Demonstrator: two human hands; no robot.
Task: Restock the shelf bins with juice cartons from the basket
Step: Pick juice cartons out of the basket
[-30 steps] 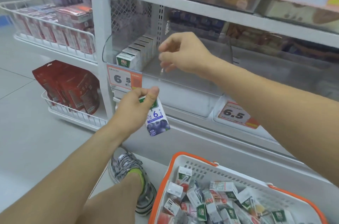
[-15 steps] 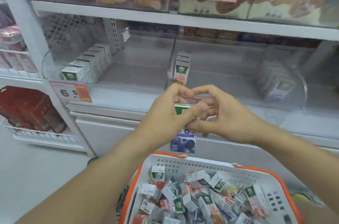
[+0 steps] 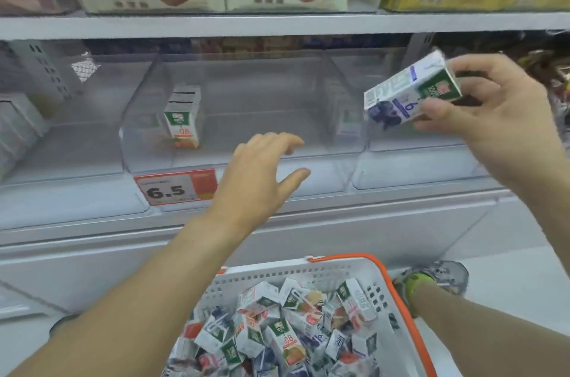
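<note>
Up at the right, the right hand (image 3: pixel 490 117) holds a blueberry juice carton (image 3: pixel 411 93) tilted and upside down, thumb pressed along its lower edge and fingers curled round the green top end; it hangs in the air in front of the right-hand clear bin (image 3: pixel 410 167), not yet inside it. Lower and nearer the middle, the left hand (image 3: pixel 262 179) is empty, fingers relaxed and spread forward with the thumb out to the side, hovering at the front lip of the middle clear bin (image 3: pixel 148 130); whether the fingertips touch the plastic I cannot tell. Inside that middle bin a short row of orange-labelled cartons (image 3: pixel 182 120) stands upright against its left wall; a faint carton or two shows through the divider at the right bin's left side, too blurred to read. A price tag (image 3: pixel 175 190) reading 6.5 is fixed on the shelf edge below the middle bin. Down on the floor the white basket (image 3: pixel 308 275) with orange rim sits between the forearms, heaped with mixed small cartons (image 3: pixel 277 333) lying every way; a shoe (image 3: pixel 431 281) shows just beside its right edge.
</note>
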